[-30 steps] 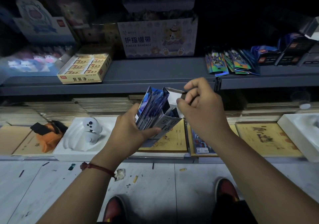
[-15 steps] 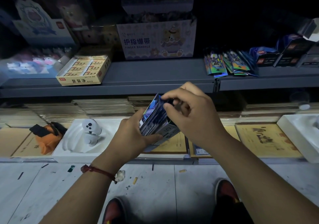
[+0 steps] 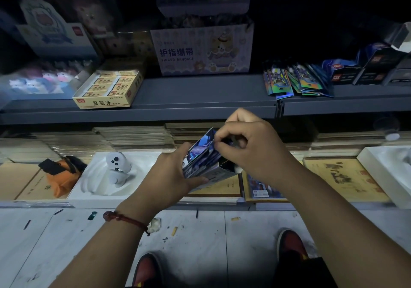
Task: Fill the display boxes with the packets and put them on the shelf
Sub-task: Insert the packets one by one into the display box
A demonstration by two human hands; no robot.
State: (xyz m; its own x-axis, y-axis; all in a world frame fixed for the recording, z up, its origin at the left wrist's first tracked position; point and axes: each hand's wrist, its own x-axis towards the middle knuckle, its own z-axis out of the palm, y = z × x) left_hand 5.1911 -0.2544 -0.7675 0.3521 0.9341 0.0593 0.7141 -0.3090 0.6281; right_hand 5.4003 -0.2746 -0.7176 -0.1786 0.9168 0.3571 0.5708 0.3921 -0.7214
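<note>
1. My left hand (image 3: 169, 176) grips the display box (image 3: 219, 173) from its left side, with my thumb across its grey lower face. It holds the box tilted in the air, in front of the lower ledge and below the front edge of the grey shelf (image 3: 200, 96).
2. The box is packed with a stack of shiny blue packets (image 3: 200, 152). They stand on edge, pressed together, and their tops poke out of its open end.
3. My right hand (image 3: 251, 147) is curled narrow over the box's mouth, thumb and forefinger pinching the top edge of the packets. My other fingers hide the rest of the opening.
4. On the shelf to the right, a fan of loose packets (image 3: 295, 81) lies flat outside any box. Just beside it stand dark boxes (image 3: 347, 72); I cannot tell what is in them.
5. On the shelf to the left, an open yellow carton (image 3: 106, 103) holds two rows of small yellow boxes lying flat, filling it.
6. Behind it, at the middle, stands a pale carton printed "Finger Bandage" (image 3: 204, 50); its top is too dark for me to see inside.
7. On the lower ledge, a white tray (image 3: 89, 187) cradles a white figure (image 3: 117, 165) in its moulded hollow. An orange pouch (image 3: 62, 179) lies just beside the tray on brown notebooks (image 3: 347, 181).
</note>
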